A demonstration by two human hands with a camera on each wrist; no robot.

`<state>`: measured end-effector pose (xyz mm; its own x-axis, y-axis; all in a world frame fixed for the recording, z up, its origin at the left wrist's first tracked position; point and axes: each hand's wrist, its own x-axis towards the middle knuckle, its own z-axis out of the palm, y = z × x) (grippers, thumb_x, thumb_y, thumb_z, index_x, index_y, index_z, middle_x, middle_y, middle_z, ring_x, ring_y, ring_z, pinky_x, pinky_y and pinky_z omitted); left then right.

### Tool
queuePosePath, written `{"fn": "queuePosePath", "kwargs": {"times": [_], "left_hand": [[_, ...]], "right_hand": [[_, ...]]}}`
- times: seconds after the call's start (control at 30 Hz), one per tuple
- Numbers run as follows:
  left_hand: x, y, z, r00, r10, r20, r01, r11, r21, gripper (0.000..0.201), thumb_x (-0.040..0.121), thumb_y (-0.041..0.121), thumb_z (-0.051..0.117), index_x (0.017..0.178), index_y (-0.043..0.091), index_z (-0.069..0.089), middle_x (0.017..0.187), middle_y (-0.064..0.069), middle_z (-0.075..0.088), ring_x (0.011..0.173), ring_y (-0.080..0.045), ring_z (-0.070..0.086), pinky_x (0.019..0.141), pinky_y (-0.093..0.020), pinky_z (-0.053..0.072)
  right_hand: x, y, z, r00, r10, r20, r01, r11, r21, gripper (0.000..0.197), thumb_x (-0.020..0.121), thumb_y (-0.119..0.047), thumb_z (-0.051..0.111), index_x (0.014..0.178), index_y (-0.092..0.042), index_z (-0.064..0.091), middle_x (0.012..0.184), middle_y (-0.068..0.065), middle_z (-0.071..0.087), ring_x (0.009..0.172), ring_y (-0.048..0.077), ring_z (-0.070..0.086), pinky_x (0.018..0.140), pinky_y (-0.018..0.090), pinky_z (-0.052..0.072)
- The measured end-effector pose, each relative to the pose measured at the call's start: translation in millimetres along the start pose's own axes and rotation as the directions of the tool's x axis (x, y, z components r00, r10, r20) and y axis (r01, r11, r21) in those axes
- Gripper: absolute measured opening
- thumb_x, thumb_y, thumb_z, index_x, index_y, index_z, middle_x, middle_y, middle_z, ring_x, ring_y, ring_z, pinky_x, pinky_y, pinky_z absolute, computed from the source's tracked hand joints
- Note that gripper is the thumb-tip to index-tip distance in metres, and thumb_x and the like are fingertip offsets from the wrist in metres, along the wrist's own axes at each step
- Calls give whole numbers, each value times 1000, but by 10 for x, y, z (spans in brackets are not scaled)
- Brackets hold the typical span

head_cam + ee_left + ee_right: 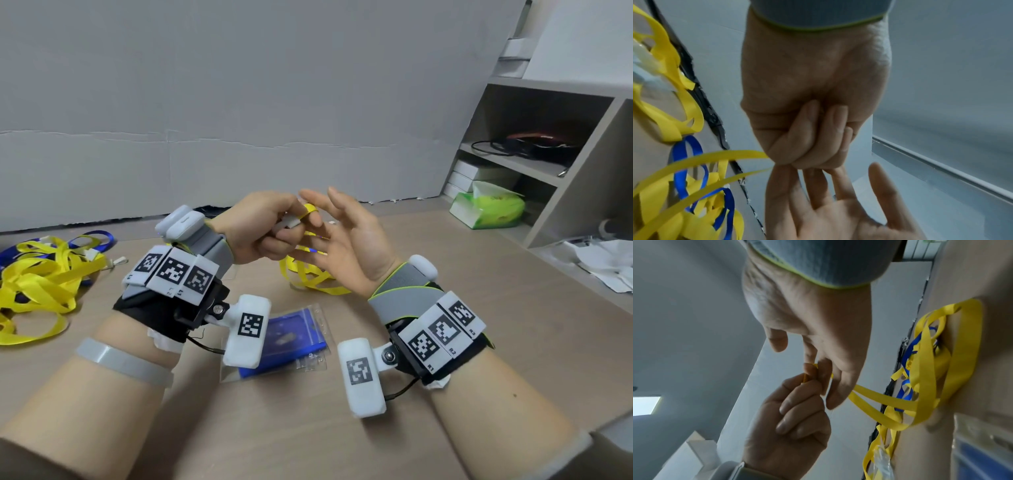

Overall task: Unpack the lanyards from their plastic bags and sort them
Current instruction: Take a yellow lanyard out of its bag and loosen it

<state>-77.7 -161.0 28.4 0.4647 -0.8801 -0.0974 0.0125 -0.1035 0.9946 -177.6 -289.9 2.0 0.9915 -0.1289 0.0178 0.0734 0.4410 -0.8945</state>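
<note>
Above the table's middle, my left hand (274,228) grips the end of a yellow lanyard (310,208), and a white clip piece (287,223) shows among its curled fingers. My right hand (337,233) faces it, fingers straight and spread, touching the left fingers. In the right wrist view the yellow strap (879,399) runs across the right fingers (836,386) and down to the table. The rest of this lanyard (308,279) lies looped under my hands. A blue badge holder in a clear plastic bag (291,339) lies nearer to me. Loose yellow and blue lanyards (37,274) are piled at the left.
A grey panel wall stands along the back of the wooden table (445,342). At the right is an open shelf unit (579,192) with a green tissue pack (489,209) beside it. Crumpled white plastic (606,260) lies at the right edge.
</note>
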Motion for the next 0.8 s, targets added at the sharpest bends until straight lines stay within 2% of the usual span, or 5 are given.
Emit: {"fn": "queuePosePath", "kwargs": {"times": [0.17,0.4,0.5,0.6,0.8], "left_hand": [[10,-10,11,997,51,-51,-55,995,-82,34,105,26,36,85,9,58,47,2,34,33,-8,25,44,-22,11],[20,-19,11,996,22,-91,-27,998,-59,34,104,24,40,81,9,59,48,1,40,34,-9,30,44,-21,12],[34,-42,34,993,3,-115,-1,1000,14,28,103,22,41,88,6,58,49,1,38,34,-9,29,41,-18,15],[86,-88,7,956,17,-294,7,997,81,27,101,18,42,83,8,61,50,1,32,36,-11,24,40,-17,15],[132,-177,-177,823,9,-568,-22,1000,-16,24,96,11,41,83,8,61,50,3,27,39,-11,19,40,-13,14]], "right_hand": [[40,43,-18,992,-122,17,121,990,67,55,88,-35,54,137,-12,53,100,10,54,106,28,51,109,55,36],[78,139,0,990,-135,36,134,991,12,54,94,-31,49,143,-9,43,79,-8,66,90,24,61,112,62,30],[85,75,-7,986,-140,-89,140,990,-8,56,85,-31,58,139,-15,51,100,-3,70,95,26,62,94,48,49],[134,-23,-128,934,-207,-293,210,977,-21,58,72,-29,62,129,-21,59,111,-2,66,102,21,60,70,34,51],[163,-225,-555,800,-276,-532,330,944,7,42,75,-22,59,116,-27,55,126,-6,54,99,25,58,63,34,47]]}}
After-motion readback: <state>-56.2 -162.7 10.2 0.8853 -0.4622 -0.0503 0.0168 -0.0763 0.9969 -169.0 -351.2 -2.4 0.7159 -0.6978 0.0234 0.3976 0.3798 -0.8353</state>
